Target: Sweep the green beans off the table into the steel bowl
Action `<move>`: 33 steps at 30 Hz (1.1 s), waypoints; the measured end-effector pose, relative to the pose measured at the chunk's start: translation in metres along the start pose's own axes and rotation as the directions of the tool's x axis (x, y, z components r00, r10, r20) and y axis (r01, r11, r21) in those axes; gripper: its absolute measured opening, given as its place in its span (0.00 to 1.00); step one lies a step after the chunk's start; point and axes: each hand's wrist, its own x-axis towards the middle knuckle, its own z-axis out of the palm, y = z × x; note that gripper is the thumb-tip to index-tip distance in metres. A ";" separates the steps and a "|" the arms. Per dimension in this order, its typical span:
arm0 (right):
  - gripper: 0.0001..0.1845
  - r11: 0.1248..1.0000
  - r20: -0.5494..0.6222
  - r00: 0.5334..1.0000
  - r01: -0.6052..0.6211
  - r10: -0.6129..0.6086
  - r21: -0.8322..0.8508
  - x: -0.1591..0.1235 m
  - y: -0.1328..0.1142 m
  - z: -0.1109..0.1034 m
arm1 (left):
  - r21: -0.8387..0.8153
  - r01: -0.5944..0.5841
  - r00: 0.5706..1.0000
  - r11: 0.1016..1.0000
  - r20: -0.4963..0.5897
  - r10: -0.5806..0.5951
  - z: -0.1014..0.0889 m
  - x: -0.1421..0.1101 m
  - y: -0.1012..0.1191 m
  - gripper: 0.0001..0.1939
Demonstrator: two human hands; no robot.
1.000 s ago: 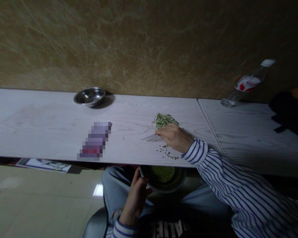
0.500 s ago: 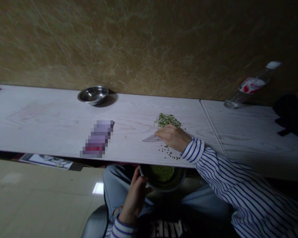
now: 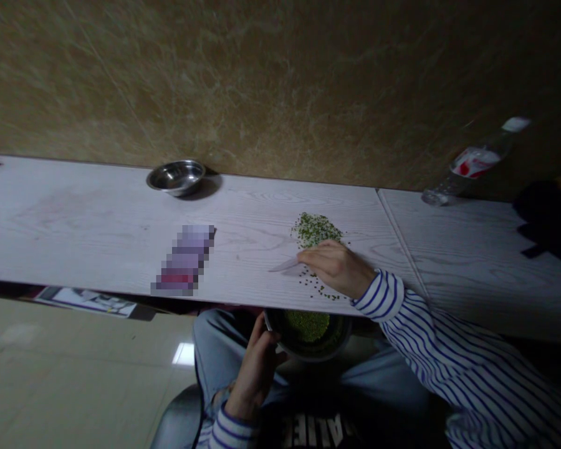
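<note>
Head view: right grip (image 3: 331, 266) pinches a thin tool (image 3: 285, 265), green grains (image 3: 316, 228) just beyond; left grip (image 3: 258, 369) clamps a bowl (image 3: 314, 357).

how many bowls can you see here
2. A metal bowl stands on the table near the wall; a second bowl, with green grains in it, is in the left hand, partly hidden by the table edge.

See a shiny metal bowl (image 3: 176, 179) on the table (image 3: 243, 212) near the brown wall (image 3: 262, 93). In front of it, see a blurry flat thing (image 3: 185, 257). To the right, see a see-through bottle (image 3: 475, 162) with a white cap, then something dark (image 3: 545, 218).
</note>
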 end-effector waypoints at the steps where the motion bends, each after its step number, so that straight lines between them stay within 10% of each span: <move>1: 0.12 1.000 -0.003 1.000 -0.022 0.022 -0.005 0.006 0.005 0.002 | -0.002 -0.006 1.000 1.000 -0.002 0.006 0.000 0.000 0.000 0.28; 9: 0.11 0.993 0.164 0.979 -0.111 0.117 -0.046 0.039 0.030 0.021 | -0.012 -0.018 1.000 1.000 -0.022 0.018 -0.004 -0.002 0.001 0.30; 33: 0.18 0.994 0.201 0.974 0.106 -0.100 -0.020 -0.034 -0.008 -0.010 | -0.026 -0.033 0.999 0.999 0.003 0.033 -0.006 -0.006 0.006 0.28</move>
